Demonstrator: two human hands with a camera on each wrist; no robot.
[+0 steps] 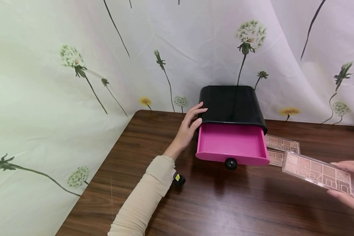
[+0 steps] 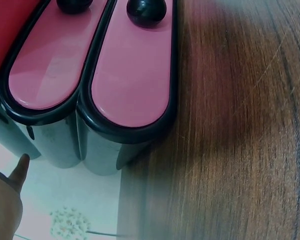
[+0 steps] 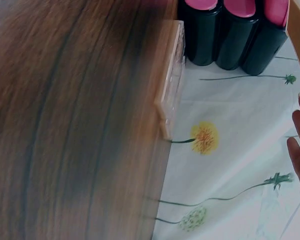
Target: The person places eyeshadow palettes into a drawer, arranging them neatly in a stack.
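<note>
A black drawer cabinet stands at the back of the table, its top pink drawer pulled out with nothing inside. My left hand rests against the cabinet's left side, fingers extended over its upper edge. At the right, my right hand pinches a clear-lidded eyeshadow palette by its right end, thumb below and fingers above. The palette is tilted and held above the table, apart from the drawer. In the left wrist view, two lower drawers sit closed, with black round knobs.
Two more eyeshadow palettes lie on the wooden table, to the right of the cabinet and partly hidden by the drawer and the held palette. A cloth with a dandelion print hangs behind the table. The drawer's black knob juts forward.
</note>
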